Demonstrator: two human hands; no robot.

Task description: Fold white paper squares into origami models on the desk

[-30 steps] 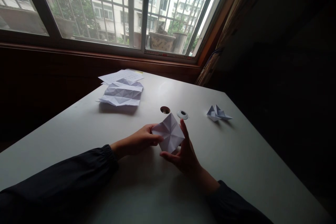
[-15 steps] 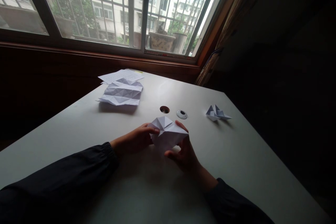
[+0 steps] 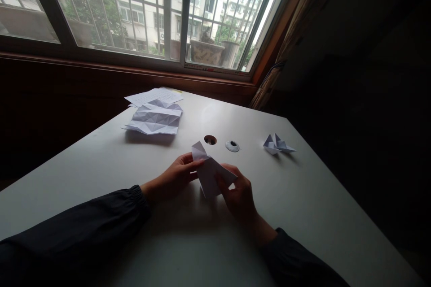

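Note:
A partly folded sheet of white paper point(image 3: 210, 177) is held above the table between my two hands. My left hand point(image 3: 178, 174) pinches its upper left side, thumb on top and fingers behind. On the lower right, my right hand point(image 3: 239, 195) grips the paper, its thumb pressed against the near face and the fingers curled behind the pointed right corner. One flap of the paper stands up at the top left. The fingertips behind the paper are partly hidden.
On the white table point(image 3: 141, 246), creased paper sheets point(image 3: 155, 119) lie at the back left, by printed sheets point(image 3: 151, 96). A folded paper boat shape point(image 3: 278, 144) sits to the right. Beyond my hands are a round hole point(image 3: 210, 140) and its cover point(image 3: 232, 145). A window point(image 3: 134, 13) stands behind.
The paper has been turned and narrowed, its top flap now pointing up to the left. My right thumb, apart from the paper before, has closed onto its near face.

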